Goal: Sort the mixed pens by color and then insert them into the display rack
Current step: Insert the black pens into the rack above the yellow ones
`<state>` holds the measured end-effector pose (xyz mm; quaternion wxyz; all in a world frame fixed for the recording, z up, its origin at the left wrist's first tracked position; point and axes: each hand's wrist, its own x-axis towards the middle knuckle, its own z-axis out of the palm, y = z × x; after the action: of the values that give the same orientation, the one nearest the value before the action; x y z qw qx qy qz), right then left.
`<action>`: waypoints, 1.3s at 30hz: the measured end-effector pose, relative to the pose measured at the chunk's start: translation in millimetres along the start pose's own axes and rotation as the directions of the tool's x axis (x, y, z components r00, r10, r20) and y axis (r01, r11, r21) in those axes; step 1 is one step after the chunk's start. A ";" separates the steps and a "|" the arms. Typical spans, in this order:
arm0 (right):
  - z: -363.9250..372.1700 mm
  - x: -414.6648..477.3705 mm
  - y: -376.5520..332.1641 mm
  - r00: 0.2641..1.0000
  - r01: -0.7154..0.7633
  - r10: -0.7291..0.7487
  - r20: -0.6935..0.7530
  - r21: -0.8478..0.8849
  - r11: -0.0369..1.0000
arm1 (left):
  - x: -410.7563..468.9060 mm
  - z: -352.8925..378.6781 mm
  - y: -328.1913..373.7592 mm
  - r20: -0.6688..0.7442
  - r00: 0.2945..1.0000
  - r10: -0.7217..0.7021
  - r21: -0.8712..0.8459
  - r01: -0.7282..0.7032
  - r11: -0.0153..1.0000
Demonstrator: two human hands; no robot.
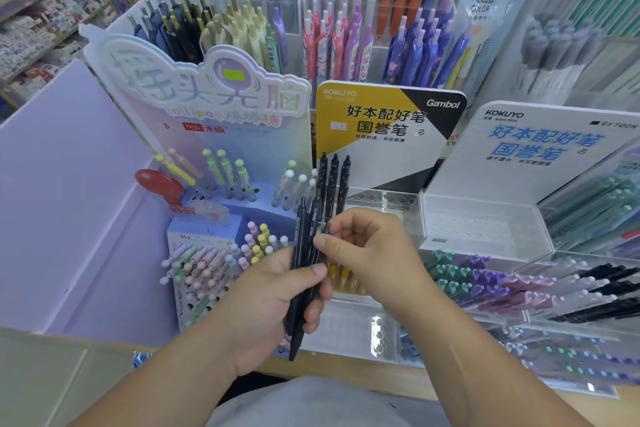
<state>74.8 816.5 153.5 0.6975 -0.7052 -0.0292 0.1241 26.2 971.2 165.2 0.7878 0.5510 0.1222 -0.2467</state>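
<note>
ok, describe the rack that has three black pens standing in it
Find the yellow-and-black sign mid-shelf. Directly below sits a clear rack with round holes. Unlike its neighbours, it holds only three black pens, at its left end.

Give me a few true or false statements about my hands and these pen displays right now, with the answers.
1. The left hand grips a bunch of black pens. True.
2. The right hand lies flat on the counter. False: it is raised and pinches one pen of the bunch.
3. The sign behind the hands is yellow and black. True.
4. The ball-topped pens stand right of the hands. False: they stand to the left, in the purple rack.
</note>
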 end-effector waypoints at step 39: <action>-44.3 50.8 -34.0 0.824 0.340 -0.518 -0.229 -0.531 0.776 | 11.3 -19.0 -2.3 -0.165 0.986 0.031 -0.010 -0.033 0.999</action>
<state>138.0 784.9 180.2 0.5087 -0.8359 -0.0917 -0.1844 36.1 985.4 151.2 0.7824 0.5664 0.1794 -0.1867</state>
